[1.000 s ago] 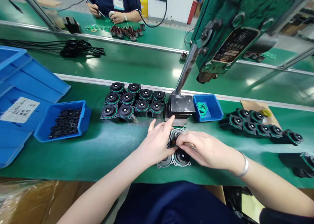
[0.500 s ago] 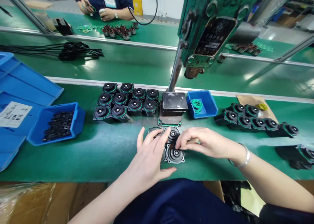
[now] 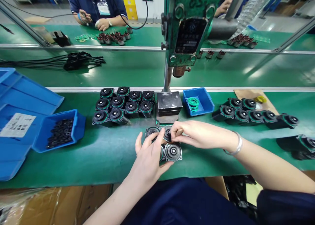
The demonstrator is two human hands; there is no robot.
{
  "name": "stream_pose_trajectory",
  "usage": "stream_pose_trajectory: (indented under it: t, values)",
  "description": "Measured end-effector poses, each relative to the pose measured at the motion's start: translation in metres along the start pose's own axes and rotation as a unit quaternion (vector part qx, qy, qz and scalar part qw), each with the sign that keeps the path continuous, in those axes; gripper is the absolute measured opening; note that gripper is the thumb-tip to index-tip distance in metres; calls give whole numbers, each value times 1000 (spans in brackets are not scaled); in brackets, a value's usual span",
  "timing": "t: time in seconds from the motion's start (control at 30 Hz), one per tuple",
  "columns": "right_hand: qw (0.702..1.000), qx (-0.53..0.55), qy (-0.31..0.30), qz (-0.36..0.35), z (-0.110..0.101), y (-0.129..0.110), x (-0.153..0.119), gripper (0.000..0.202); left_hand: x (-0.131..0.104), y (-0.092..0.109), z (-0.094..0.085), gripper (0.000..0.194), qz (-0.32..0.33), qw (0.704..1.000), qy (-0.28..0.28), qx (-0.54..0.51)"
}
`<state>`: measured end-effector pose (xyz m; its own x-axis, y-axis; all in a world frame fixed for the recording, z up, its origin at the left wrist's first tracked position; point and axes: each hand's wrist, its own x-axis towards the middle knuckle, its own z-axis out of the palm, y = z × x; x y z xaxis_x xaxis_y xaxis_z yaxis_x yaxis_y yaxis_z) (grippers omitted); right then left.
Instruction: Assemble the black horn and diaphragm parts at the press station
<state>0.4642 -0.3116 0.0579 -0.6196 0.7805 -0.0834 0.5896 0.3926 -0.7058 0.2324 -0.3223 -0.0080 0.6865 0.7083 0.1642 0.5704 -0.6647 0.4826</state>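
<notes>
Several round dark metal end covers with pale rims sit close together in front of me. The near right cover [image 3: 173, 151] shows its stepped rings and centre hole. My left hand [image 3: 150, 156] lies over the left covers with its fingers spread, partly hiding them, its thumb by the near right cover's lower edge. My right hand [image 3: 189, 134] is closed in a pinch at the far right cover [image 3: 167, 133]. Something brownish shows between its fingers, too small to name. Behind the covers stands a black metal block [image 3: 169, 101] on a base plate.
A green press [image 3: 188, 31] rises over the block. Black motor-like housings [image 3: 118, 115] with green rings stand left, more [image 3: 242, 115] right. One blue bin [image 3: 199, 101] holds green rings, another [image 3: 78, 128] small black parts. Across the bench a person [image 3: 98, 11] handles parts.
My right hand has moved from the near right cover to the far right one. My left hand stays spread over the left covers. The camera view has shifted slightly.
</notes>
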Motion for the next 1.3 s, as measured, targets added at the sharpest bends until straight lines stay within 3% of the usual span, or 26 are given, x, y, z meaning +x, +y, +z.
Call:
stream_pose_trajectory:
  t: [0.13,0.3,0.43,0.57,0.63,0.87,1.07,1.3]
  values:
    - [997,-20,57,55,14,-6,-25,7,-1,-1,1,105,7,1000,1,-6]
    - [988,30,125,83,49,-14,-46,11,0,-1,2,104,15,1000,4,-15]
    - [975,75,199,59,72,-19,-46,12,-1,-2,3,107,21,1000,4,-18]
    - [954,84,286,11,75,-25,-39,13,-1,-2,3,109,29,999,8,-21]
    - [952,57,301,-17,75,-24,-34,15,-2,-2,3,110,32,999,7,-22]
    - [964,-116,205,-122,81,-24,-18,11,-2,-3,2,110,33,999,4,-33]
    - [975,-152,101,-127,66,-43,-34,19,-2,-4,4,109,32,998,8,-54]
    - [945,-290,31,-147,53,-52,-54,25,-2,-4,3,96,38,998,11,-54]
